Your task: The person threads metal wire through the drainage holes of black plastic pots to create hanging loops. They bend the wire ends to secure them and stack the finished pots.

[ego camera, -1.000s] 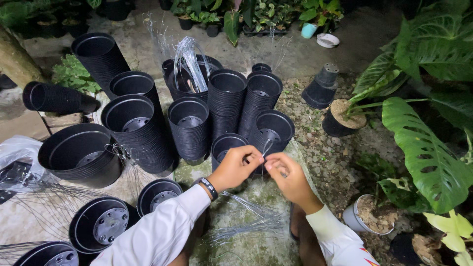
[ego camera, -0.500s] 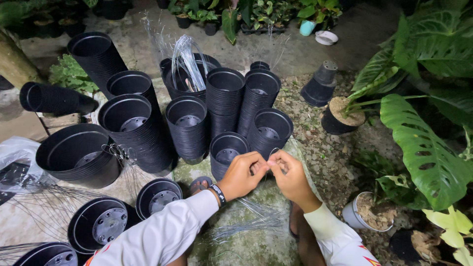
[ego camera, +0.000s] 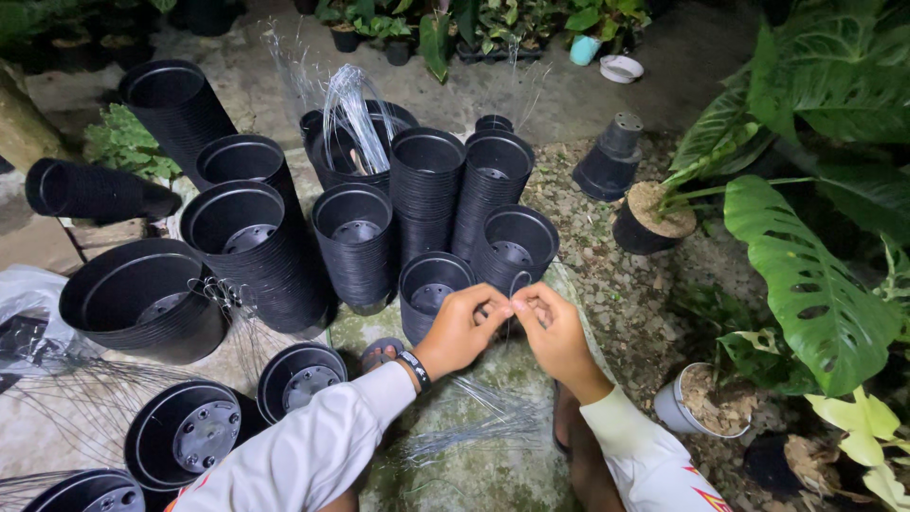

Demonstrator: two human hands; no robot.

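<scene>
Head view: left hand (ego camera: 460,327) and right hand (ego camera: 557,334) meet, both pinching a thin wire (ego camera: 517,283) bent into a loop, just by the rim of a black pot (ego camera: 431,284). Pot stacks (ego camera: 427,190) crowd ahead; bare ground (ego camera: 455,446) lies below.

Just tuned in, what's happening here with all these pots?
A person sits on the ground outdoors, both hands together in front of them. The left hand and right hand pinch a thin wire bent into a small loop, just over a stack of black plastic pots. More wires lie on the ground below, and further pot stacks stand around.
</scene>
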